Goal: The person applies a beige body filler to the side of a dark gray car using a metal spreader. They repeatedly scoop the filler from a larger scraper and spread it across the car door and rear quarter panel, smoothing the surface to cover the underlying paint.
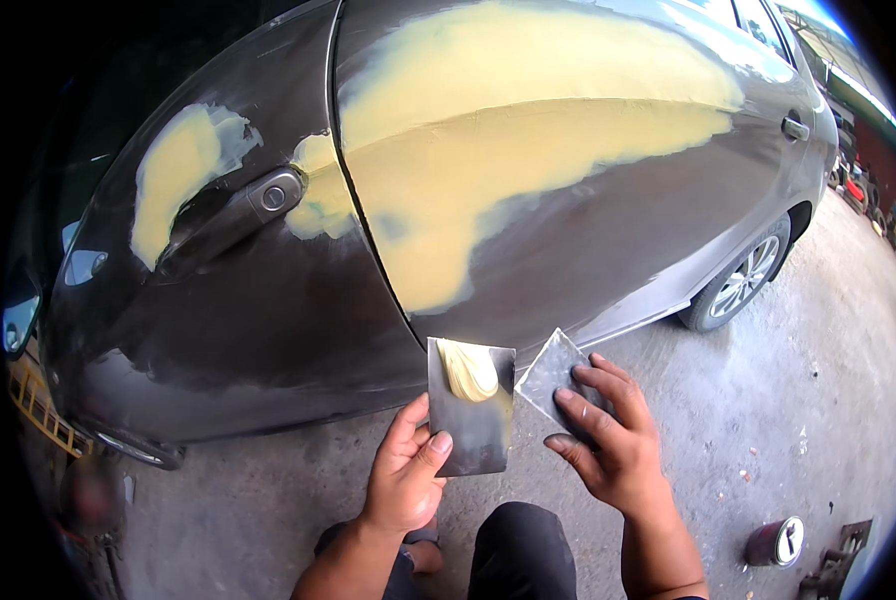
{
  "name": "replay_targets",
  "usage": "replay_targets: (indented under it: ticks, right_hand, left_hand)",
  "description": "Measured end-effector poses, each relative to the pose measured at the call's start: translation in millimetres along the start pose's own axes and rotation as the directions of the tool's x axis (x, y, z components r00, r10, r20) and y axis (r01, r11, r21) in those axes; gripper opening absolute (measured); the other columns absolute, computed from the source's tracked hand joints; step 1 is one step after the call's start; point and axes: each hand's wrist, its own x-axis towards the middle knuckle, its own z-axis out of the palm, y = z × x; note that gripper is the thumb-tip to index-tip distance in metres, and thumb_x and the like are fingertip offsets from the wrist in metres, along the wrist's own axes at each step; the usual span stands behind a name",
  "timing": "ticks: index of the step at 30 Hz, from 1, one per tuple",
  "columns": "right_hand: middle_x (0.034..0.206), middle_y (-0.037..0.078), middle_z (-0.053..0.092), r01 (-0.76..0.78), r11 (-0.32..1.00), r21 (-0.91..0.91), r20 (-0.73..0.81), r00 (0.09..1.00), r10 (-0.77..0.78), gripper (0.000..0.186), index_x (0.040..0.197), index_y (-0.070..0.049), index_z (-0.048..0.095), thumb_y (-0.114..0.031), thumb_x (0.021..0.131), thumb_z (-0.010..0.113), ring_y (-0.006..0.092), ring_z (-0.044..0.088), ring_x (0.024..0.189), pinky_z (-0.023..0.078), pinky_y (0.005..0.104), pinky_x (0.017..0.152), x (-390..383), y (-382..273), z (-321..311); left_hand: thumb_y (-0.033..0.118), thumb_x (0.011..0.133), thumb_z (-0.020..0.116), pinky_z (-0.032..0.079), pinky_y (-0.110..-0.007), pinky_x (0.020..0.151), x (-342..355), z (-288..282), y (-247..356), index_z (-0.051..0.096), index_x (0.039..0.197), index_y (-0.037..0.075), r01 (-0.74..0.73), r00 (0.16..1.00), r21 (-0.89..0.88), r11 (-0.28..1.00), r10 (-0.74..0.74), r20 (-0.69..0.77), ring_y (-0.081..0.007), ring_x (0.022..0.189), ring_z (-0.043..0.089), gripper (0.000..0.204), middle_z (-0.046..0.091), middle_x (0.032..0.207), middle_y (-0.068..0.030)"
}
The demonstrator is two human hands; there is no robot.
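The left hand (404,480) pinches a flat plate (473,440) between thumb and fingers. A blob of yellow paste (471,374) sits near the plate's top edge. The right hand (620,440) grips a flat scraper (551,367), thumb under and fingers on top. Its corner is right by the plate; I can't tell if they touch. Both are in front of the car door (588,245), which has a big yellow patch (538,90). This looks like the getting-paste-ready step. The next move seems to need the scraper's edge to scoop some up.
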Motion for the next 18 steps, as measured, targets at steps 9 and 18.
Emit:
replay_targets:
  ticks: [9, 18]
  right_hand:
    - [0.117, 0.009, 0.061, -0.044, 0.998, -0.045, 0.244, 0.968, 0.054, 0.038, 0.111, -0.016, 0.069, -0.025, 0.075, 0.078, 0.034, 0.056, 0.113, 0.045, 0.0444, 0.089, -14, 9, 27]
    - [0.127, 0.023, 0.055, -0.313, 0.064, 0.948, 0.224, 0.793, 0.567, 0.047, 0.124, -0.001, 0.055, -0.025, 0.084, 0.06, 0.0364, 0.056, 0.119, 0.05, 0.046, 0.092, -11, 64, 33]
  left_hand:
    - [0.004, 0.099, 0.047, 0.041, -0.027, 0.095, 5, -15, -7, 0.041, 0.139, -0.006, -0.276, 0.952, 0.63, 0.726, 0.295, 0.077, -0.0126, 0.107, 0.058, 0.042, 0.064, 0.116, -0.015]
    - [0.002, 0.087, 0.05, 0.038, -0.045, 0.108, 61, -104, 35, 0.045, 0.136, 0.001, -0.467, 0.884, 0.163, 0.869, 0.465, 0.057, -0.0279, 0.124, 0.051, 0.049, 0.054, 0.133, -0.0161]
